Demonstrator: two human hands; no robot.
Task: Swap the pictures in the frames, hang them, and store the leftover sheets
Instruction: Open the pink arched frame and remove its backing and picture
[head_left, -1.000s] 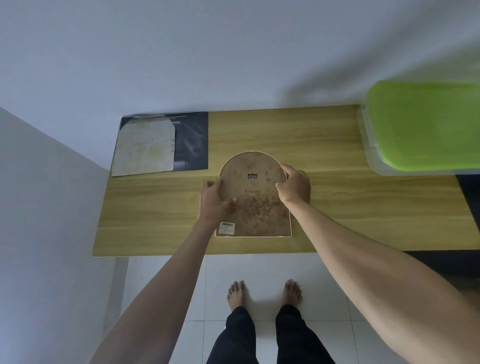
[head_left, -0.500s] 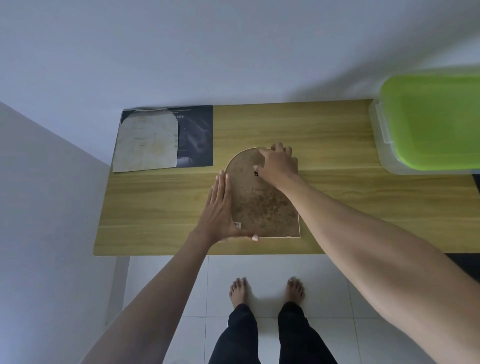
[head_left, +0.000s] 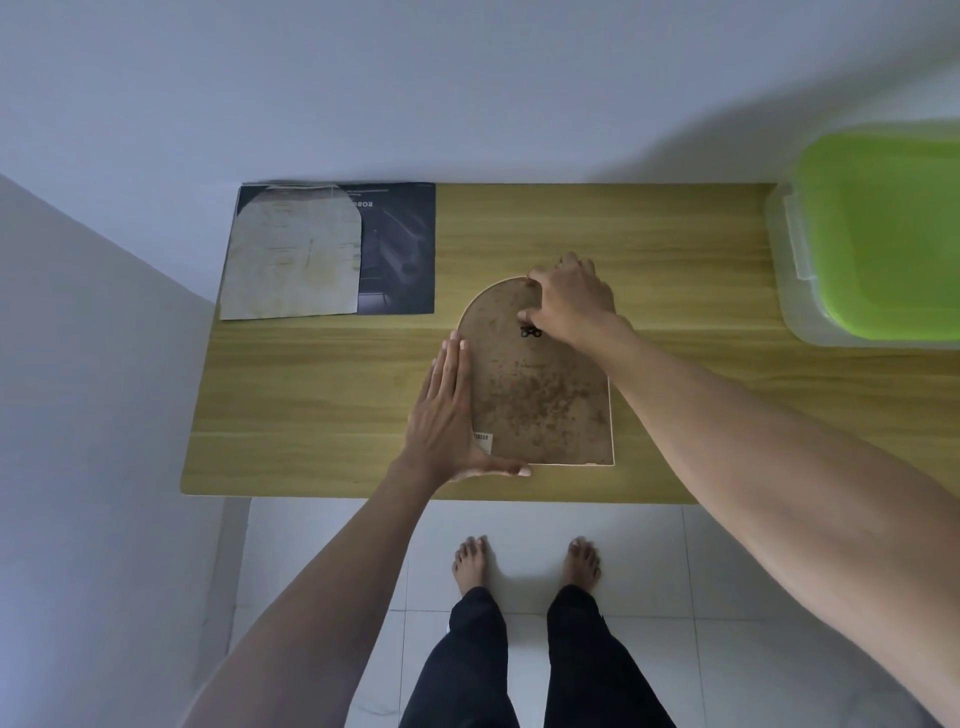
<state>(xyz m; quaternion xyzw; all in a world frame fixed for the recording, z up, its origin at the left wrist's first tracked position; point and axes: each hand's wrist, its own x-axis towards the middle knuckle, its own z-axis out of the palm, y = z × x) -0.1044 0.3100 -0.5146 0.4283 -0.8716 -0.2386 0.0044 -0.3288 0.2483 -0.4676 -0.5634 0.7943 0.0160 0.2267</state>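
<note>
Both hands worked on the arched frame lying face down on the counter.

Nearest the camera, bare feet (head_left: 524, 564) stood on the white tiled floor (head_left: 649, 571) below the counter's (head_left: 311, 415) front edge. On the counter, the left hand (head_left: 447, 415) lay flat with straight fingers along the left edge of the arched frame (head_left: 540, 395), thumb stretched along its bottom edge. Further up, the right hand (head_left: 571, 301) curled over the frame's rounded top, fingertips pinching at its rim just above the small black hanger (head_left: 531, 332). Beyond, at the far left corner, a pale arched sheet (head_left: 293, 260) lay over a dark printed sheet (head_left: 400, 249). At the far right sat a clear storage box with a green lid (head_left: 883, 234), against the wall.
</note>
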